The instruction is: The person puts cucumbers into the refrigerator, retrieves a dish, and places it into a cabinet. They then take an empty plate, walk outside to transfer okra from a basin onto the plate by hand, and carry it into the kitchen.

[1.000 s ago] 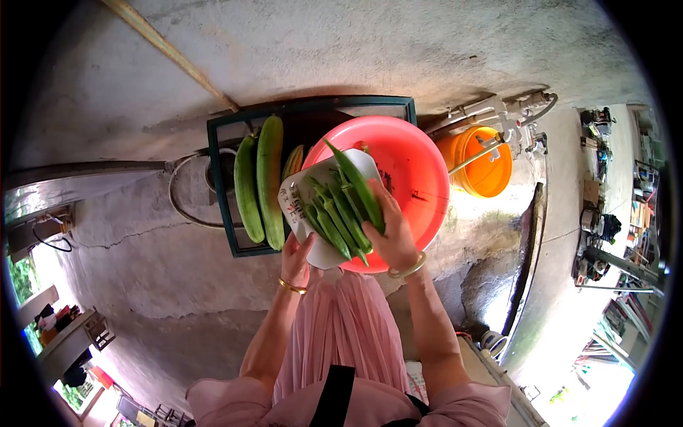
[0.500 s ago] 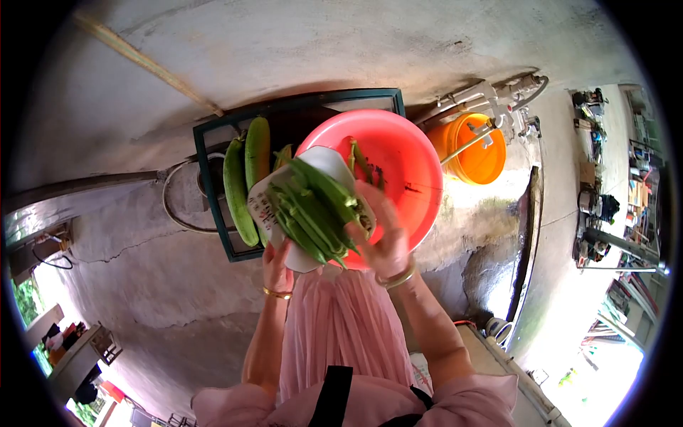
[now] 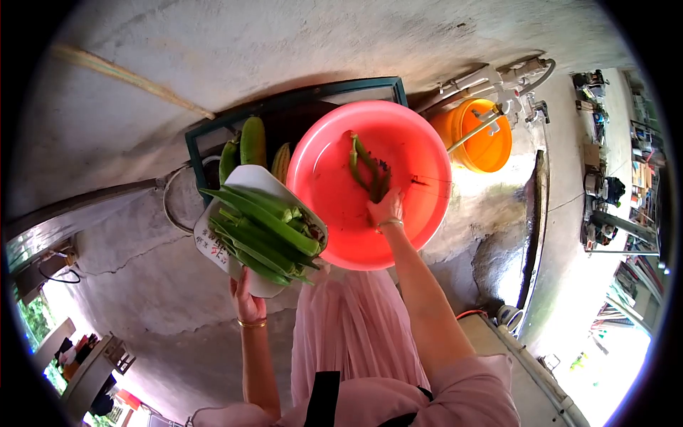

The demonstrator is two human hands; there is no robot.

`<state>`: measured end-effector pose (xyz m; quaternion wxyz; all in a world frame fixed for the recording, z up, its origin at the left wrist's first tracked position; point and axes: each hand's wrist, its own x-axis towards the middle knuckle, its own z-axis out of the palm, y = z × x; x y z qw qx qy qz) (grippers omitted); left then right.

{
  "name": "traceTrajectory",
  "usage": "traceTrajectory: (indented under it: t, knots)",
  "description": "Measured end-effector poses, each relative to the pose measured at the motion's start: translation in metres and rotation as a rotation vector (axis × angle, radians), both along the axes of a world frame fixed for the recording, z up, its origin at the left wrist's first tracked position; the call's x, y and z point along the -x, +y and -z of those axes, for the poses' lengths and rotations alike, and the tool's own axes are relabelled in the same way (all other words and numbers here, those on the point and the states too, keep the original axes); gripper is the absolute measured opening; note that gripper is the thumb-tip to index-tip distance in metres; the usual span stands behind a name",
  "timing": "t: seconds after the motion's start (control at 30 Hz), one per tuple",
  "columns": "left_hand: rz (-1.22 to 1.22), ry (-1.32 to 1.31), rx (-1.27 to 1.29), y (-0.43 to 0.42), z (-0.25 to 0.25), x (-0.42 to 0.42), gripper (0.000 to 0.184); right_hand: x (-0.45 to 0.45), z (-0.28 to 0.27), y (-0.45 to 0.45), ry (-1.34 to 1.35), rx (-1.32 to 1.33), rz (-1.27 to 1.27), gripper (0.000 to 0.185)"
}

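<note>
My left hand [image 3: 248, 299] grips the lower edge of a white tray [image 3: 265, 287], its fingers partly hidden beneath. Several long green pods [image 3: 267, 231] lie heaped on the tray, left of the pink basin [image 3: 320, 245]. Inside the basin, my right hand [image 3: 386, 208] is at the lower end of a few green pods [image 3: 365, 162], its fingers closed round their tips. Small dark bits lie beside those pods.
Two large green gourds [image 3: 252, 142] and a smaller striped one [image 3: 281, 162] lie behind the tray, in a dark green frame [image 3: 341, 90]. An orange bucket [image 3: 486, 146] stands at the right below a tap and pipes [image 3: 506, 99]. A rough wall is behind.
My left hand has carried the loaded tray left, off the basin. My right hand has left the pods on the tray and reached down into the basin to the pods there.
</note>
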<state>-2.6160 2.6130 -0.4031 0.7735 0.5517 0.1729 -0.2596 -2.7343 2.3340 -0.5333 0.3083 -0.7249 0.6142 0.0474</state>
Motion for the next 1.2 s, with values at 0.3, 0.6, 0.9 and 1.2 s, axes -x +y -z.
traceTrajectory:
  t: [0.3,0.6,0.9,1.2]
  knots:
    - [-0.058,0.051,0.004,0.006,0.003,-0.001,0.041,0.012,0.012,-0.011,-0.005,0.067,0.170,0.048]
    - [-0.056,0.047,0.014,0.001,0.002,-0.001,0.037,-0.040,-0.034,-0.033,-0.056,0.011,0.083,0.039]
    - [-0.089,0.039,0.057,-0.001,0.002,0.001,0.034,-0.009,-0.014,-0.023,-0.140,0.142,-0.270,0.047]
    - [-0.162,0.026,0.032,-0.006,-0.003,0.007,0.033,-0.079,0.001,-0.029,-0.025,0.286,-0.392,0.047]
